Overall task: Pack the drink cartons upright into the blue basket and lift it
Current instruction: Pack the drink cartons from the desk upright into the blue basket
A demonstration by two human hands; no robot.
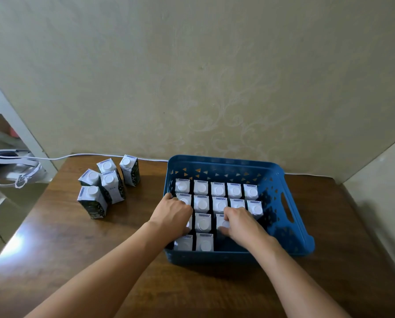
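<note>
The blue basket sits on the brown table, right of centre. Several white-capped drink cartons stand upright inside it in rows. My left hand reaches over the basket's left wall, fingers curled over a carton in the left column; that carton is mostly hidden. My right hand grips a carton in the third row, thumb and fingers around its top. The near-right corner of the basket holds no carton. Several more cartons stand upright on the table to the left.
A wallpapered wall rises right behind the table. A white cable runs along the table's back edge. A white bag lies past the table's left side. The basket has a handle slot in its right wall.
</note>
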